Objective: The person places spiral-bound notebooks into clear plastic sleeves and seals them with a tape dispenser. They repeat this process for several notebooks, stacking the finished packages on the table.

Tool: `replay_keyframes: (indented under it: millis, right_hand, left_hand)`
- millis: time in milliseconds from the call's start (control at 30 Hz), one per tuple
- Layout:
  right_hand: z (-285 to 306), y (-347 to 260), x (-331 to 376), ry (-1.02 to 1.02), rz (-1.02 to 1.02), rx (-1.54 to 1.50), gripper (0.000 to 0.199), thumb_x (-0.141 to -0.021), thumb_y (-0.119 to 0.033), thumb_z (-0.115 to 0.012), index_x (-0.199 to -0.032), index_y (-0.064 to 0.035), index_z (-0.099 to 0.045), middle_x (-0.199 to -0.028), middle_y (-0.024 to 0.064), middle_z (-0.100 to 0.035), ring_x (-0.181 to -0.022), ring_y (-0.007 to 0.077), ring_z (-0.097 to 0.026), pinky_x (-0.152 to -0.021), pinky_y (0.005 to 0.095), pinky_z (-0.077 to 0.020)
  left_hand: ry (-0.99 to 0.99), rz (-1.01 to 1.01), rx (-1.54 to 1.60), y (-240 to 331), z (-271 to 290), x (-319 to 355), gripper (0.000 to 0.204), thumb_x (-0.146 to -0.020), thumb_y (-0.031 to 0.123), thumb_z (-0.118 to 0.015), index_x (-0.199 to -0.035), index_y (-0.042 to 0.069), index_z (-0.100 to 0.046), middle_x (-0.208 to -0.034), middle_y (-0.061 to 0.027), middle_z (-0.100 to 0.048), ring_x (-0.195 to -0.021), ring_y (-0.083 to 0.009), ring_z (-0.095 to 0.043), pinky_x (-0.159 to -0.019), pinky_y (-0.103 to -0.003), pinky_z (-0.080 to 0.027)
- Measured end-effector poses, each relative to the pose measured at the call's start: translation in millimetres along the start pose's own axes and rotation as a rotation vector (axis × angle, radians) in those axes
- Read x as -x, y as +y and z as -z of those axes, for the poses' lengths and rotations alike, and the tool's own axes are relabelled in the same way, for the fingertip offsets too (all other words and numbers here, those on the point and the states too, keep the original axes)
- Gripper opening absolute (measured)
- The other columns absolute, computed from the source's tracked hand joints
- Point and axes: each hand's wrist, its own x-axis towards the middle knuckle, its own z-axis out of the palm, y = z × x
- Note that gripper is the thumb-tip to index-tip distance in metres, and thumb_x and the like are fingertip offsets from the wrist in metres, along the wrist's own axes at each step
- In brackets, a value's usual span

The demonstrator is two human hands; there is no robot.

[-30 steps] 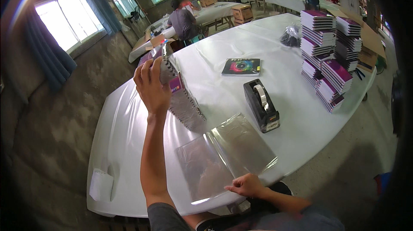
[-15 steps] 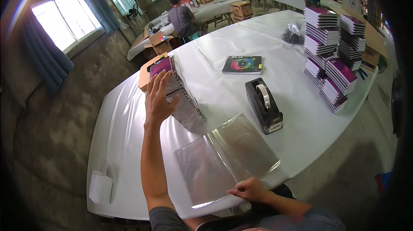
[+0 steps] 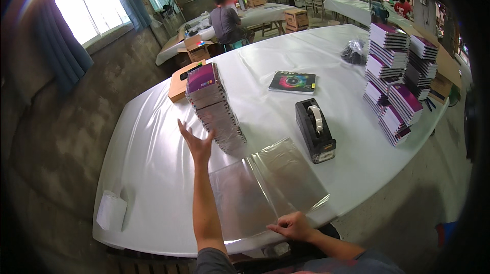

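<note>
My left hand (image 3: 196,142) hangs open above the white table (image 3: 148,151), fingers spread, just left of a tall leaning stack of wrapped purple booklets (image 3: 213,106) and not touching it. My right hand (image 3: 292,225) lies at the table's near edge with its fingers on the corner of clear plastic sleeves (image 3: 265,187) spread flat in front of me. A black tape dispenser (image 3: 315,130) stands right of the sleeves.
A single colourful booklet (image 3: 292,81) lies mid-table. More purple booklet stacks (image 3: 395,85) stand at the right, a black bag (image 3: 354,51) behind them. An orange box (image 3: 179,83) sits behind the left stack. A white paper (image 3: 111,210) hangs at the near left corner. A person sits at a far table.
My left hand has let go of the top of the booklet stack and dropped back toward me, open. The right hand has stayed on the sleeves.
</note>
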Motion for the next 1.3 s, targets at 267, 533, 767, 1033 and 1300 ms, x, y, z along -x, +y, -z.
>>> replay_keyframes:
  millis: [267, 533, 767, 1033, 1300]
  right_hand:
    - [3, -3, -2, 0.008, 0.035, 0.021, 0.041, -0.082, -0.034, -0.071, -0.058, -0.0038, -0.058, -0.051, 0.0088, -0.052, -0.042, 0.0215, -0.048, -0.044, 0.0336, -0.0378]
    - [1, -1, -2, -0.001, 0.024, 0.047, 0.041, -0.081, -0.033, -0.072, -0.057, -0.0026, -0.057, -0.051, 0.0097, -0.051, -0.043, 0.0217, -0.047, -0.045, 0.0332, -0.0370]
    - [3, -8, -4, -0.012, 0.002, 0.015, 0.038, -0.081, -0.032, -0.072, -0.058, -0.0034, -0.061, -0.050, 0.0093, -0.051, -0.042, 0.0207, -0.047, -0.045, 0.0322, -0.0376]
    - [2, -6, 0, 0.015, -0.021, -0.039, 0.038, -0.082, -0.032, -0.071, -0.059, -0.0035, -0.061, -0.051, 0.0092, -0.052, -0.042, 0.0203, -0.048, -0.045, 0.0322, -0.0384]
    - [5, -1, 1, -0.003, 0.012, -0.077, 0.037, -0.084, -0.030, -0.070, -0.063, -0.0015, -0.059, -0.052, 0.0078, -0.052, -0.046, 0.0168, -0.051, -0.047, 0.0310, -0.0384]
  left_hand:
    - [-0.182, 0.374, -0.174, -24, -22, 58, 0.099, -0.058, 0.026, -0.088, -0.138, 0.002, -0.036, -0.115, -0.0168, -0.062, -0.104, -0.0291, -0.061, -0.092, -0.037, -0.047]
    - [-0.165, 0.411, -0.183, -20, -24, 53, 0.036, -0.070, 0.028, -0.081, -0.101, 0.011, -0.072, -0.089, -0.0063, -0.072, -0.084, -0.0160, -0.068, -0.075, -0.031, -0.050]
    - [-0.021, 0.149, -0.025, -41, -25, 55, 0.076, -0.071, 0.023, -0.081, -0.135, 0.008, -0.045, -0.117, -0.0116, -0.062, -0.101, -0.0221, -0.063, -0.081, -0.036, -0.050]
    - [0.169, 0.089, 0.156, 18, -28, -6, 0.071, -0.078, 0.020, -0.076, -0.138, 0.008, -0.040, -0.123, -0.0108, -0.056, -0.105, -0.0217, -0.059, -0.075, -0.032, -0.049]
    - [0.201, 0.059, 0.067, 13, -26, 28, 0.069, -0.082, 0.030, -0.072, -0.136, 0.004, -0.039, -0.134, -0.0117, -0.044, -0.117, -0.0272, -0.047, -0.088, -0.041, -0.042]
